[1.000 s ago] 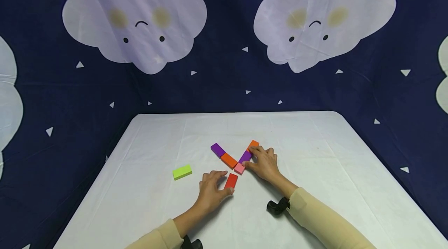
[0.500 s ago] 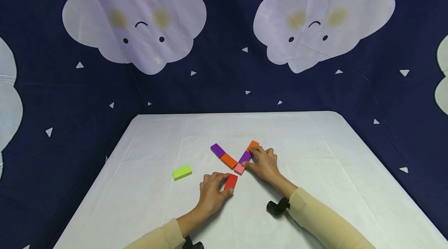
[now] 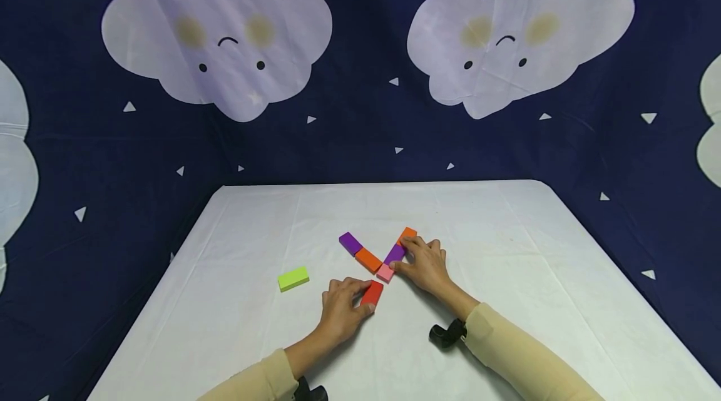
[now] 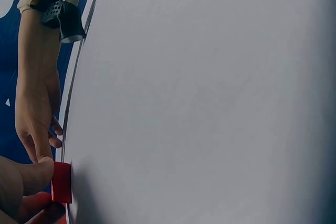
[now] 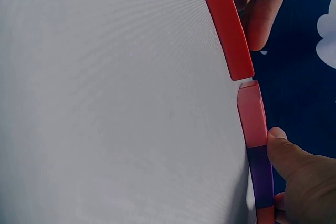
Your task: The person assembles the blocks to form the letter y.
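Note:
My left hand pinches a red block between thumb and fingers, just short of a pink block. A narrow gap between the red and pink ends shows in the right wrist view. My right hand holds a purple block, its thumb by the pink joint and a fingertip by the far end. Pink, purple and an orange block lie end to end in a slanting row. Another orange block and a second purple block form a left arm, making a V.
A lime green block lies apart on the left of the white-covered table. A dark blue cloth with clouds hangs behind the table. Black wrist cameras sit under both sleeves.
The left hand's fingers have closed onto the red block, which has hardly moved. My right hand stays in place on the row.

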Action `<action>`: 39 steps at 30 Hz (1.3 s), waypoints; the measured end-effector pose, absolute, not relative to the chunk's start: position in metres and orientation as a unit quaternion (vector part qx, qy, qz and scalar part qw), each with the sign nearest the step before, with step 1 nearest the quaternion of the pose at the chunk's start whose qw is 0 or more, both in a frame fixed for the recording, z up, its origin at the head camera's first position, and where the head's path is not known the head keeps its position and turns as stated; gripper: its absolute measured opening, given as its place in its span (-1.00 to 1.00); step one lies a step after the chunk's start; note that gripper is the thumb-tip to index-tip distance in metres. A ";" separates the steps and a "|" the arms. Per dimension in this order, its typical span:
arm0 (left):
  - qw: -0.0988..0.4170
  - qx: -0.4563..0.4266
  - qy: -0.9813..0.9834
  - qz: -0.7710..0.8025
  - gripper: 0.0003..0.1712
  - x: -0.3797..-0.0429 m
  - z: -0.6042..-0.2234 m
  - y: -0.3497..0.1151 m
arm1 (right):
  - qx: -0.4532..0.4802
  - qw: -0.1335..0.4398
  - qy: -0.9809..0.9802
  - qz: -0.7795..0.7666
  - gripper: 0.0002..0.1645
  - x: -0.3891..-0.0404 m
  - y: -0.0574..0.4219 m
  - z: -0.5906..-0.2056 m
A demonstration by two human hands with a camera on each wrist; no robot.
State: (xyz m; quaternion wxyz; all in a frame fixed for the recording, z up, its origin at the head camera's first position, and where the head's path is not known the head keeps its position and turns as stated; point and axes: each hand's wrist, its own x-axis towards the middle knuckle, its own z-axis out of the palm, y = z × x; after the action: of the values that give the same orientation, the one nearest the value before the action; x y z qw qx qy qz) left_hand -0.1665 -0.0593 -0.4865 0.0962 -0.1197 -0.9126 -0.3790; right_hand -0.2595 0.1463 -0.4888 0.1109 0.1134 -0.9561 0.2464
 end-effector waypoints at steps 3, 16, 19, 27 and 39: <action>0.094 -0.127 -0.911 -0.380 -0.53 -0.168 -0.486 -0.060 | 0.113 0.110 -0.957 0.245 -0.21 -0.260 0.146 -0.489; 0.081 -0.147 -0.903 -0.396 -0.52 -0.175 -0.486 -0.060 | 0.115 0.117 -0.955 0.248 -0.21 -0.260 0.146 -0.491; 0.097 -0.160 -0.903 -0.387 -0.52 -0.175 -0.487 -0.060 | 0.115 0.115 -0.955 0.249 -0.21 -0.259 0.146 -0.490; 0.066 -0.148 -0.908 -0.387 -0.53 -0.179 -0.486 -0.059 | 0.116 0.114 -0.955 0.247 -0.21 -0.259 0.146 -0.489; 0.057 -0.145 -0.912 -0.380 -0.53 -0.181 -0.485 -0.059 | 0.119 0.116 -0.955 0.246 -0.21 -0.259 0.147 -0.490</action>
State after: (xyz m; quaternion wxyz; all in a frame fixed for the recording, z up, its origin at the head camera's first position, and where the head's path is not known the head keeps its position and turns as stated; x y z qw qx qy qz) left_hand -0.1809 -0.0587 -0.4852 0.0566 -0.1450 -0.9118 -0.3800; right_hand -0.2587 0.1469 -0.4900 0.1157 0.1185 -0.9551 0.2457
